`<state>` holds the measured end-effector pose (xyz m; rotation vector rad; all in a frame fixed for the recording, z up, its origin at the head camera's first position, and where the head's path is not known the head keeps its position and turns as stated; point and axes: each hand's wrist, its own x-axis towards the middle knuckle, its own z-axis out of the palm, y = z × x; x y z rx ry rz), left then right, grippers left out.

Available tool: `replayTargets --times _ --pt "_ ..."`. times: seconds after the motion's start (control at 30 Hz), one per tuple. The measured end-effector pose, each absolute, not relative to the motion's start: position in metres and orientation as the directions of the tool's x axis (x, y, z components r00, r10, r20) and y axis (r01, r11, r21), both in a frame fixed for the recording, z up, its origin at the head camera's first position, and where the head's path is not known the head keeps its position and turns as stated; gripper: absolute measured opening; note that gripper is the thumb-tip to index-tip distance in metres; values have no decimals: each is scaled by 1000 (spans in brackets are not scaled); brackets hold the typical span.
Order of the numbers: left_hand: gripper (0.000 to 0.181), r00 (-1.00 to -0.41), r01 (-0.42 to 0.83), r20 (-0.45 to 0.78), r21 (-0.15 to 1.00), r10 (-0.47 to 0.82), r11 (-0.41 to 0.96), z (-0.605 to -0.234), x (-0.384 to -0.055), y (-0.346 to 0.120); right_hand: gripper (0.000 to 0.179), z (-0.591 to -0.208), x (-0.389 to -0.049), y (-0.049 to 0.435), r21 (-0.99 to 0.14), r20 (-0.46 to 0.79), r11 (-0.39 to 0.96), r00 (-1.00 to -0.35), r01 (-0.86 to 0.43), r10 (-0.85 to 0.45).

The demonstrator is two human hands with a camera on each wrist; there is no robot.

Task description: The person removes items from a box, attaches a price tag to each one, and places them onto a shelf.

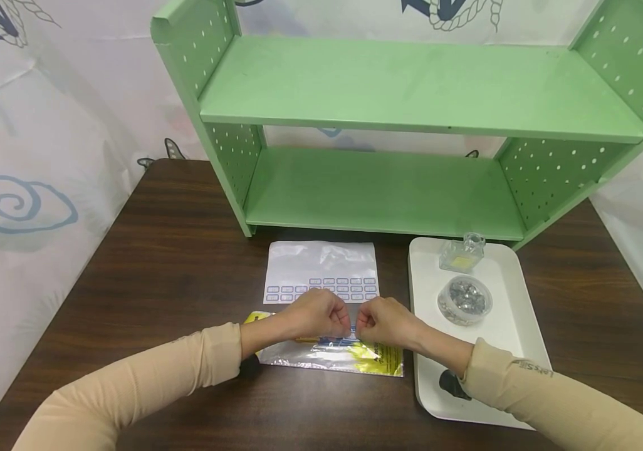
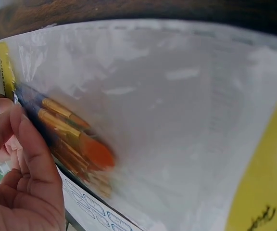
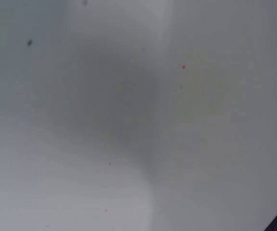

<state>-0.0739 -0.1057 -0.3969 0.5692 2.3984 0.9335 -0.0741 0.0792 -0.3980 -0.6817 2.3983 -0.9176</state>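
A clear plastic pouch (image 1: 310, 355) with yellow printed corners lies flat on the table. Several paintbrushes (image 2: 71, 132) with blue handles and gold ferrules show through it; one has an orange head. Over the pouch, my left hand (image 1: 321, 315) has thumb and index finger pinched together, a small white label (image 2: 16, 99) at their tips. Facing it, only a narrow gap away, my right hand (image 1: 386, 322) has its fingers curled in a like pinch; its fingertips meet the label's other side in the left wrist view. Behind the hands lies a white label sheet (image 1: 321, 263), blue-outlined labels along its near part.
To the right stands a white tray (image 1: 507, 332), holding a glass bottle (image 1: 461, 254), a round clear tub (image 1: 464, 300) of silvery pieces and a black item (image 1: 453, 384) partly under the right sleeve. A green shelf (image 1: 378, 191) rises at the back. The right wrist view shows only blurred white.
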Motion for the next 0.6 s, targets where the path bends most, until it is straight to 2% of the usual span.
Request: replayTargets --times 0.33,0.6 --pt "8 -787 239 -288 674 546 699 -397 -74 -104 11 -398 -73 78 -702 -251 655 -763 -280 -596" --pt "9 -791 297 -258 631 555 717 -399 -74 -102 14 -399 -72 76 -674 -217 660 -764 -333 -607"
